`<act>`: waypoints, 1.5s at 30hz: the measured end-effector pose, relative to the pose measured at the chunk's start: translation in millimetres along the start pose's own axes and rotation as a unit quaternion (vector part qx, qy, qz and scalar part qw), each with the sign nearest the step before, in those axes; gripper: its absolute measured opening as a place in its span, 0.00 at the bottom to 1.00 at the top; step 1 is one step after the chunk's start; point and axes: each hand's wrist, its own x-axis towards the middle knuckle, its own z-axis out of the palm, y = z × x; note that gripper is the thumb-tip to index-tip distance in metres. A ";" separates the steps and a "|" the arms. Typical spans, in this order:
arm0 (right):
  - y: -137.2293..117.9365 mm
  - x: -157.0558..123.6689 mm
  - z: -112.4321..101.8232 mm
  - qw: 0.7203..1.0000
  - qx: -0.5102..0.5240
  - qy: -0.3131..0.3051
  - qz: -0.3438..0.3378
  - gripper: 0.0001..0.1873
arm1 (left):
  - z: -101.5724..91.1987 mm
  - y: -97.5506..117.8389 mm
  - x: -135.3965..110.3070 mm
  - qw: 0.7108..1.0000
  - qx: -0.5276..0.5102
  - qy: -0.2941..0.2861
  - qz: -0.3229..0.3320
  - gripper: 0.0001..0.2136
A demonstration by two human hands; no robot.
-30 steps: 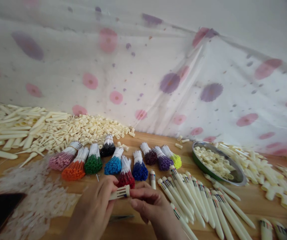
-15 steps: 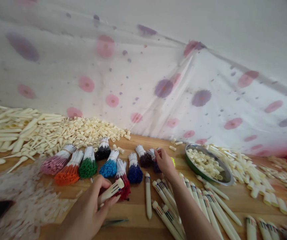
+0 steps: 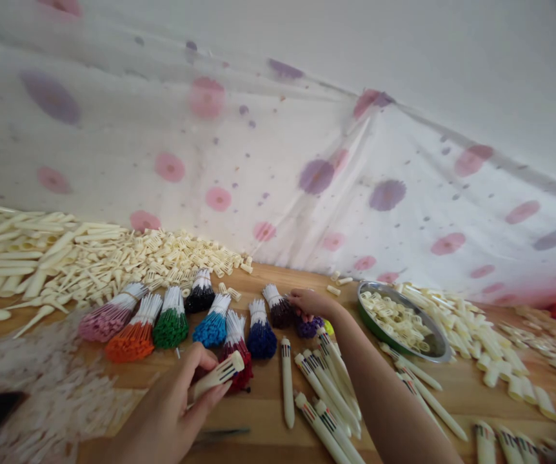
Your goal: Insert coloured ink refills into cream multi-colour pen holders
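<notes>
My left hand [image 3: 186, 399] is closed round a cream multicolour pen [image 3: 217, 377], tilted with its slotted end up to the right and dark and coloured pieces in the slots. Behind it a red refill bundle [image 3: 234, 338] is partly hidden. My right hand [image 3: 314, 304] reaches farther out, its fingers curled down between a dark brown refill bundle [image 3: 280, 310] and a purple refill bundle [image 3: 309, 327]. It covers the purple bundle's white ends. What the fingertips pinch is too small to make out.
Pink, orange, green [image 3: 170, 322], black, light blue and dark blue [image 3: 261, 338] bundles stand leftward. Several pens [image 3: 286, 383] lie at front and right. A metal bowl [image 3: 445, 348] holds small cream parts. Cream parts [image 3: 113, 258] are heaped back left, clear pieces [image 3: 60, 380] front left.
My right hand has shifted left from above the purple bundle toward the brown one, uncovering more purple tips and turning lower. My left hand keeps the pen in nearly the same place.
</notes>
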 end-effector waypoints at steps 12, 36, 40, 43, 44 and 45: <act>-15.7 -28.7 24.4 0.984 -0.084 0.154 -0.013 0.15 | 1.7 -0.6 1.0 1.000 -0.001 0.007 0.007 0.04; -15.7 -29.8 32.7 0.966 0.243 0.005 -0.090 0.14 | -1.0 1.4 1.5 1.000 0.001 0.010 0.005 0.03; -14.2 -52.7 44.3 0.951 0.266 0.059 -0.143 0.10 | 2.3 -4.0 1.5 1.000 -0.015 0.018 -0.002 0.02; -15.2 -82.6 51.5 0.944 0.260 0.098 -0.176 0.13 | 2.9 -10.7 2.3 0.999 -0.046 0.018 0.009 0.02; -15.8 -93.3 53.3 0.943 0.255 0.105 -0.188 0.13 | 2.2 -12.5 3.0 0.998 -0.053 0.021 0.013 0.02; -16.5 -103.3 54.6 0.941 0.250 0.111 -0.198 0.12 | 1.1 -13.9 3.8 0.998 -0.054 0.024 0.014 0.03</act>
